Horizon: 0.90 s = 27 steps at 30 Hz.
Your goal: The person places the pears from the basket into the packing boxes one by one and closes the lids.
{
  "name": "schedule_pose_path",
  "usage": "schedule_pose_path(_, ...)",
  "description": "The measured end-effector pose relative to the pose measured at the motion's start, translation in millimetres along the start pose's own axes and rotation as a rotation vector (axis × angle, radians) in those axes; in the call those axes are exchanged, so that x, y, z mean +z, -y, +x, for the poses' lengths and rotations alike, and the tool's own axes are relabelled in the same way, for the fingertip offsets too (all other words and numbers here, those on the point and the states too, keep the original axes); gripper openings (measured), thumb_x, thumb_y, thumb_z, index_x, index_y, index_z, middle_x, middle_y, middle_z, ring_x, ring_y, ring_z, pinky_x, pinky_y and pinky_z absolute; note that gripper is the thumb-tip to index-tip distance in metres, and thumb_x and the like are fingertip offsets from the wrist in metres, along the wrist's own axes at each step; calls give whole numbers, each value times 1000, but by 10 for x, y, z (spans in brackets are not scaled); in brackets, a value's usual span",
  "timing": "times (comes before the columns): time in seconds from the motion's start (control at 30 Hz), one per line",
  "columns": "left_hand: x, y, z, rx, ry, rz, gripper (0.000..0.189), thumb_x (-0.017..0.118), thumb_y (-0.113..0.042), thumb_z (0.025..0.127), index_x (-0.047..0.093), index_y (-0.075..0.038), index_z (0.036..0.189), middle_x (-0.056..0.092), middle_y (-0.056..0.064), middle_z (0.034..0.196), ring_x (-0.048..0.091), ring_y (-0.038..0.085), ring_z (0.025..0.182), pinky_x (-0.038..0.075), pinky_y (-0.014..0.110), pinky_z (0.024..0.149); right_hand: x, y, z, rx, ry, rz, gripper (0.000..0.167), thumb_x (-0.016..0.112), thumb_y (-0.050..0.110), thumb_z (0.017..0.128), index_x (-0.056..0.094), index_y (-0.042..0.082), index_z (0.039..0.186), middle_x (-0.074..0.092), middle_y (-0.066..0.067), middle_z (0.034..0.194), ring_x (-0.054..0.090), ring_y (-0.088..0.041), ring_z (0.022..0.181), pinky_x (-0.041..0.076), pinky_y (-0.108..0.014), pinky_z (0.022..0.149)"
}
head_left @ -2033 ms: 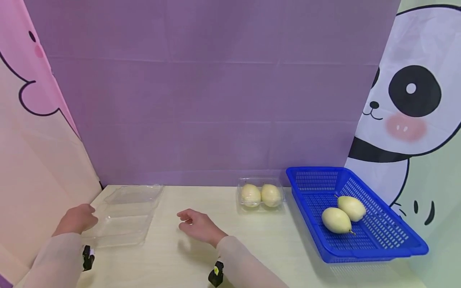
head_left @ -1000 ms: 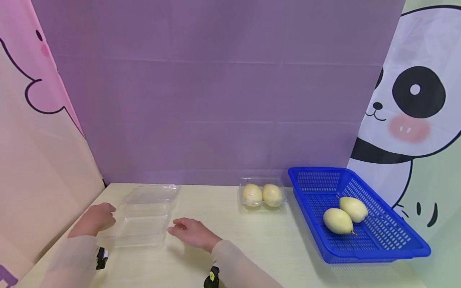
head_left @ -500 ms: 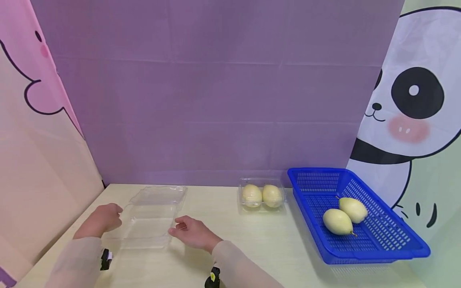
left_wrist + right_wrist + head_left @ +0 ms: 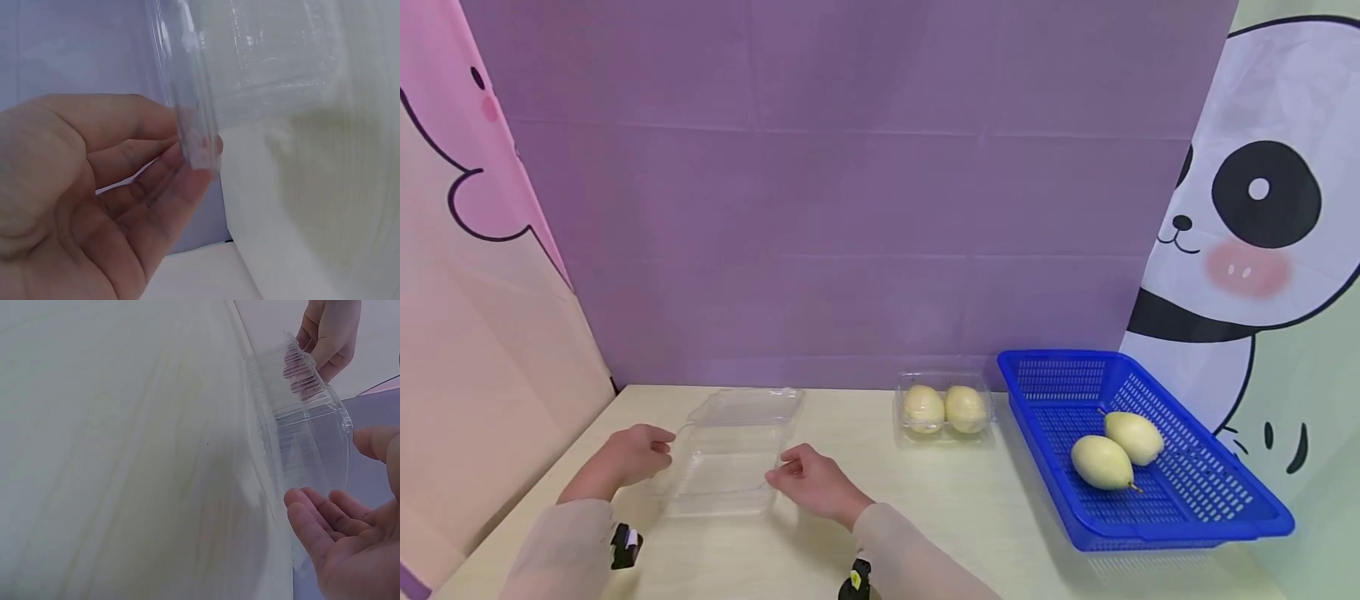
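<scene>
A clear plastic clamshell box [image 4: 726, 471] lies unfolded at the left of the table, its lid [image 4: 748, 407] leaning toward the back. My left hand [image 4: 632, 454] is at its left edge. In the left wrist view, the thumb and fingers of that hand [image 4: 119, 181] pinch the rim [image 4: 199, 134]. At the opposite side is my right hand [image 4: 820, 482]. Its thumb [image 4: 375, 442] sits right by the box's corner in the right wrist view, and its loosely bent fingers [image 4: 319, 531] lie beside the wall, with a gap between thumb and fingers.
Toward the back stands a closed clear box [image 4: 945, 379] with two pale yellow fruits [image 4: 964, 408] inside. A blue mesh basket [image 4: 1060, 508] at the right holds two similar stemmed fruits [image 4: 1102, 462]. Behind the table hangs a purple cloth [image 4: 850, 208].
My left hand has carried the open clamshell box rightward across the table. My right hand shifted left at first, then slightly back right, and is now at the box's right edge.
</scene>
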<state>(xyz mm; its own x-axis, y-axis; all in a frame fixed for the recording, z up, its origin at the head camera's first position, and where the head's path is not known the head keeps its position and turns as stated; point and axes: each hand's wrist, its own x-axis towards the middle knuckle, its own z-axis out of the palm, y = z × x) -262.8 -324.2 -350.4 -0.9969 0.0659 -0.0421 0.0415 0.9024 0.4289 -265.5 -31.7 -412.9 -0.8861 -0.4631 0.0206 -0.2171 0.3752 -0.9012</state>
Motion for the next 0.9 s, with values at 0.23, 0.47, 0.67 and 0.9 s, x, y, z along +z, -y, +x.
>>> schedule_pose_path(0.23,35,-72,-23,16,-1,-136,44,58,-8,93,54,20,127,67,16,100,66,20,79,57,42,75,-112,-56,-67,-32,-2,-12,45,66,41,96,57,11,127,65,9,111,61,-12,103,52,-32,86)
schedule_pose_path(0.47,89,-127,-8,-13,7,-235,45,59,-7,94,52,19,130,67,14,96,66,22,81,59,35,72,-173,-101,-135,-58,-19,-16,44,66,40,96,57,7,125,65,7,110,61,-12,101,52,-31,86)
schedule_pose_path(0.67,163,-164,39,-39,5,-306,45,62,-7,95,52,18,132,67,16,98,66,22,82,60,34,72,-239,-160,-172,-85,-56,-4,37,67,37,96,59,8,117,65,7,103,61,-8,93,52,-28,81)
schedule_pose_path(0.9,228,-242,83,-46,14,-359,49,63,-5,95,48,18,135,67,17,101,67,22,84,60,34,73,-337,-228,-227,-99,-83,-10,32,68,34,96,60,8,112,65,5,100,61,-10,91,52,-27,80)
